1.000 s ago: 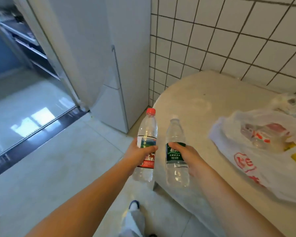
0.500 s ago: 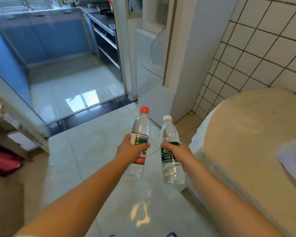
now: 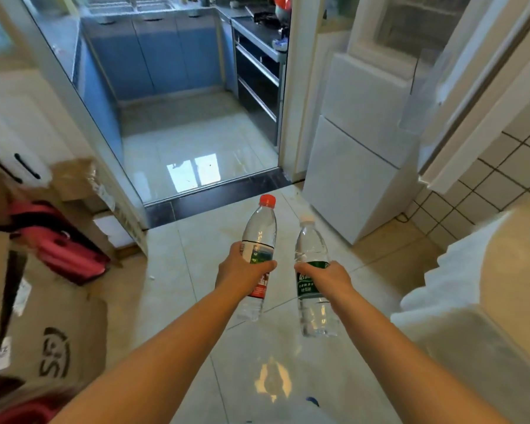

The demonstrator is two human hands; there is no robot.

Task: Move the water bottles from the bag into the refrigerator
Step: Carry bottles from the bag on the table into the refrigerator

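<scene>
- My left hand [image 3: 242, 272] wraps the label band of a clear plastic water bottle with a red cap [image 3: 259, 255]; fingers curl round the front, thumb side toward the other bottle.
- My right hand [image 3: 328, 278] wraps the dark green label of a clear plastic water bottle with a white cap [image 3: 312, 270]; grip sits at mid-height, with the lower half of the bottle hanging free below the hand.
- Both bottles are held in the air over the pale glossy tiled floor [image 3: 190, 270], caps up, each tilted slightly; they sit side by side, near each other, not touching.
- The white two-door refrigerator [image 3: 358, 166] stands ahead and to the right of the bottles, against the white tiled wall [image 3: 508, 166]. Upper door [image 3: 459, 117] stands open; lower door is closed. The inside is blurred, so contents cannot be read.
- A beige round worktop [image 3: 508, 264] fills the right edge, beside my right forearm.
- Left side: brown cardboard boxes [image 3: 52, 338] with black print, a pink-red item [image 3: 62, 243] resting among them.
- Ahead through the doorway: blue kitchen cabinets [image 3: 166, 56] and a black oven unit [image 3: 257, 81].
</scene>
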